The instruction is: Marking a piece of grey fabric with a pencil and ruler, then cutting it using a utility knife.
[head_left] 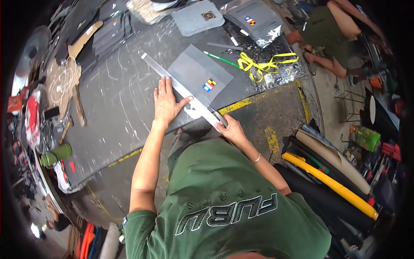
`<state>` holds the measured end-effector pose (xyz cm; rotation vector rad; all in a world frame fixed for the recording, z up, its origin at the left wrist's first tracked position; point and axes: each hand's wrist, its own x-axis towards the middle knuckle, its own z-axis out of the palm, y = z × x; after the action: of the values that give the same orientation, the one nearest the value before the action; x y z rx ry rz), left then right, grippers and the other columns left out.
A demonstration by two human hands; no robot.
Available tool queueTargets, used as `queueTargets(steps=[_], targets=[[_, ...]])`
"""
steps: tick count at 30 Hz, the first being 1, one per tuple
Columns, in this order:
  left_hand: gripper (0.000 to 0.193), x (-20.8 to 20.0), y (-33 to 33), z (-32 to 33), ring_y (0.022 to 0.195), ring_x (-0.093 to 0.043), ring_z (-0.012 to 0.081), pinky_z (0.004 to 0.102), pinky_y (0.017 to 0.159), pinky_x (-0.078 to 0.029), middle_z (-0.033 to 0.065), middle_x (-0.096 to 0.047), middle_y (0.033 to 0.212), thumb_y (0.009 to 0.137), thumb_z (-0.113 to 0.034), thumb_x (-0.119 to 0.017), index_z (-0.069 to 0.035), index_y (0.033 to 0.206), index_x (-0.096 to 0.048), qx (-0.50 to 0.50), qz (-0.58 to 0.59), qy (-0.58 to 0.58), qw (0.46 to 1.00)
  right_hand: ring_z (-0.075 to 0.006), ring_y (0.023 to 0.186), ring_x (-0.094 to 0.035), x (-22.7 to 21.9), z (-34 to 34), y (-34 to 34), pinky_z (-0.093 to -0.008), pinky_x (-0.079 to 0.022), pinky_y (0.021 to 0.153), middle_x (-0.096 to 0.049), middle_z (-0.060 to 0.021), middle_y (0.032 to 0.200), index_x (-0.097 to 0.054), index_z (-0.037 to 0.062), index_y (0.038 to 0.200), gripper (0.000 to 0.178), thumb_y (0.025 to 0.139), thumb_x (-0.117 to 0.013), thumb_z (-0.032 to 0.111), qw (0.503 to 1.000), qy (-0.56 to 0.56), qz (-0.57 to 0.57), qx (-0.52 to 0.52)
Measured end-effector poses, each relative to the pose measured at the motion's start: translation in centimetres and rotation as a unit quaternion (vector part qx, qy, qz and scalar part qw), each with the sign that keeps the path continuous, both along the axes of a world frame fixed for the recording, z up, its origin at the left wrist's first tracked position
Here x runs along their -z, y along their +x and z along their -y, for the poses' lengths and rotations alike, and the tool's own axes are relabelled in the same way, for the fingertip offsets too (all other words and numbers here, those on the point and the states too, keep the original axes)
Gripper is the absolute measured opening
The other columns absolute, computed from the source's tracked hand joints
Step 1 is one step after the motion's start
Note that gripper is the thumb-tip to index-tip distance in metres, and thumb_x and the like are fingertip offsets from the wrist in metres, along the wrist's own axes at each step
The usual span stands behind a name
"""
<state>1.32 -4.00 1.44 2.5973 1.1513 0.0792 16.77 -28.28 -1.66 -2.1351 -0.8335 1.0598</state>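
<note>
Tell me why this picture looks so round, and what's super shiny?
Head view: its fisheye lens bends things near the rim, with black corners; head view: glare whitens a corner of the grey packet, and the metal ruler gleams.

Large, dark, pale-outlined lettering (227,214) crossed the near green shirt (215,172). A multicoloured label (209,85) marked the grey sheet (194,69); a round dark emblem (208,16), too small to read, the far grey panel (188,22).

On the worktable (116,105), a ruler (181,89) borders the left of a sheet (192,71); right of it lie a pencil (221,59), then a tape measure (269,66).
</note>
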Motion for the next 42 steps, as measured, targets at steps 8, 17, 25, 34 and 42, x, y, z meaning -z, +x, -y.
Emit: queueTargets(steps=[8, 17, 25, 34, 42], targets=[[0.083, -2.6, -6.0, 3.0, 0.146, -0.038, 0.0445, 0.0539, 0.117, -0.037, 0.0296, -0.026, 0.163, 0.092, -0.031, -0.074, 0.004, 0.154, -0.033, -0.073, 0.081, -0.114, 0.987, -0.0186, 0.061, -0.053, -1.8, -0.1, -0.3, -0.0377, -0.046, 0.061, -0.057, -0.0093, 0.067, -0.065, 0.0049, 0.093, 0.036, 0.093, -0.074, 0.04, 0.995, 0.042, 0.049, 0.071], [0.061, 0.9, -8.2, -0.7, 0.149, -0.037, 0.0352, 0.0547, 0.121, -0.029, 0.0114, -0.042, 0.16, 0.097, -0.036, -0.066, -0.01, 0.15, -0.05, 0.148, 0.048, 0.02, 0.988, -0.0073, 0.067, -0.045, 0.7, 4.4, 1.9, -0.0287, -0.041, 0.061, -0.051, 0.006, 0.069, -0.066, 0.0027, 0.082, 0.031, 0.097, -0.074, 0.028, 0.982, 0.045, 0.11, 0.144], [0.065, 0.7, -10.8, 0.0, 0.138, -0.046, 0.0361, 0.0528, 0.109, -0.039, 0.0175, -0.05, 0.15, 0.095, -0.047, -0.067, -0.008, 0.146, -0.054, 0.099, 0.046, 0.069, 0.992, -0.0051, 0.071, -0.047, -0.5, 7.9, 0.8, -0.0249, -0.043, 0.066, -0.057, 0.0075, 0.075, -0.068, 0.0006, 0.088, 0.029, 0.097, -0.074, 0.027, 0.951, 0.08, 0.103, 0.281], [0.062, -0.4, -4.7, 0.7, 0.13, -0.051, 0.0357, 0.0505, 0.106, -0.042, 0.0138, -0.056, 0.142, 0.096, -0.041, -0.066, -0.01, 0.148, -0.053, 0.042, 0.087, 0.018, 0.995, -0.0069, 0.075, -0.051, -0.3, 4.8, -1.0, -0.0261, -0.044, 0.07, -0.061, 0.0048, 0.08, -0.072, -0.0008, 0.098, 0.032, 0.097, -0.074, 0.031, 0.95, 0.141, 0.037, 0.277], [0.076, 1.2, -6.8, -2.2, 0.155, -0.026, 0.0333, 0.0646, 0.123, -0.016, 0.0016, -0.042, 0.162, 0.092, -0.056, -0.066, -0.017, 0.155, -0.046, 0.095, 0.023, 0.047, 0.994, -0.0073, 0.076, -0.05, -2.4, 0.5, -3.9, -0.0271, -0.045, 0.069, -0.059, 0.0033, 0.075, -0.066, 0.0025, 0.092, 0.036, 0.098, -0.071, 0.038, 0.969, 0.127, 0.042, 0.21]])
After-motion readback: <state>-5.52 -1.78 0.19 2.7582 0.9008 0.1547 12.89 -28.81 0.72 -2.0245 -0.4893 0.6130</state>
